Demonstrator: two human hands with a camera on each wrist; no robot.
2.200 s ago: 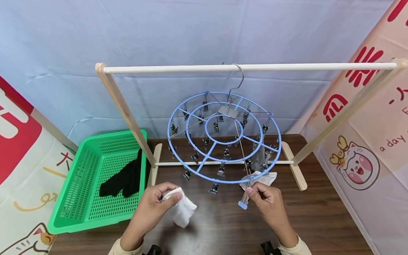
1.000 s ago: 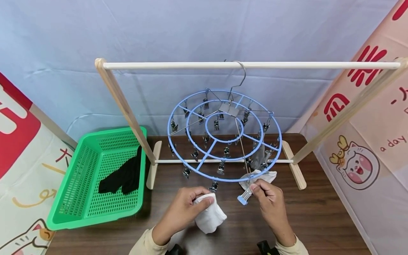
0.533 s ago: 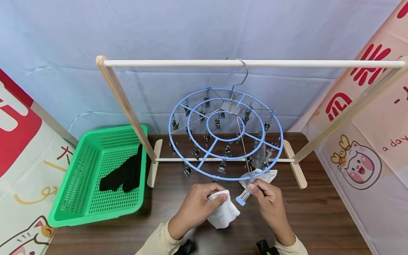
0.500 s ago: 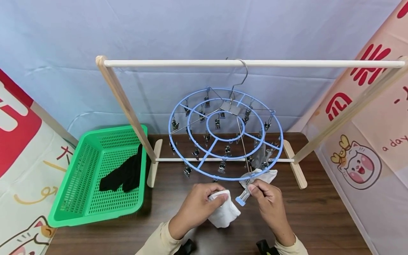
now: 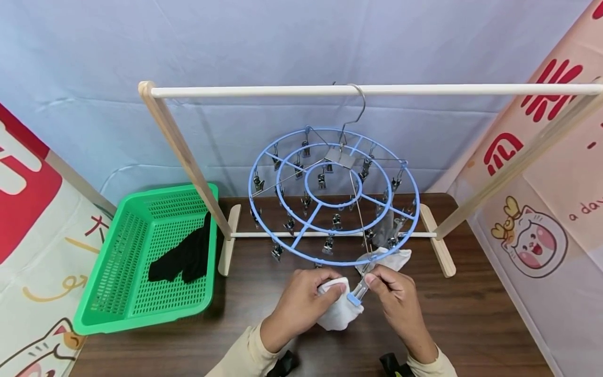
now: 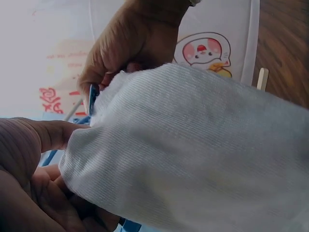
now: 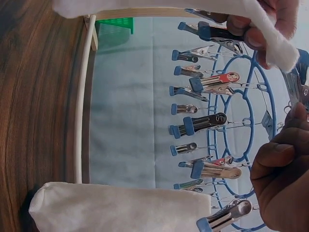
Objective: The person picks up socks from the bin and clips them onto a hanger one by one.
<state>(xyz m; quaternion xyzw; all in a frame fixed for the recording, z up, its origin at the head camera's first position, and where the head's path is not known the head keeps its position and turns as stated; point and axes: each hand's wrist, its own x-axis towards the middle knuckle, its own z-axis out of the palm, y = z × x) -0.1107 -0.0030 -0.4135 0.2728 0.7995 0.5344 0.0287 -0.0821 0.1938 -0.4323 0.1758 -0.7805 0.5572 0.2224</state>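
Note:
My left hand (image 5: 303,301) pinches the top edge of a white sock (image 5: 341,314), held up over the table. The sock fills much of the left wrist view. My right hand (image 5: 398,298) pinches a metal clip (image 5: 359,290) with a blue tip on the near side of the blue round hanger (image 5: 306,226). The clip's tip lies at the sock's top edge; whether it bites the cloth I cannot tell. Behind my right hand hangs another white sock (image 7: 120,208), with a grey cloth (image 5: 385,230) further back.
The hanger hooks over the white bar (image 5: 259,91) of a wooden rack, several clips dangling from its rings. At left stands a green basket (image 5: 141,323) with a black cloth (image 5: 186,256) inside. A brown wooden table (image 5: 471,324) lies below.
My left hand has moved right, bringing the white sock from beside the basket up to the clip. My right hand keeps its pinch on the clip, nearly in place.

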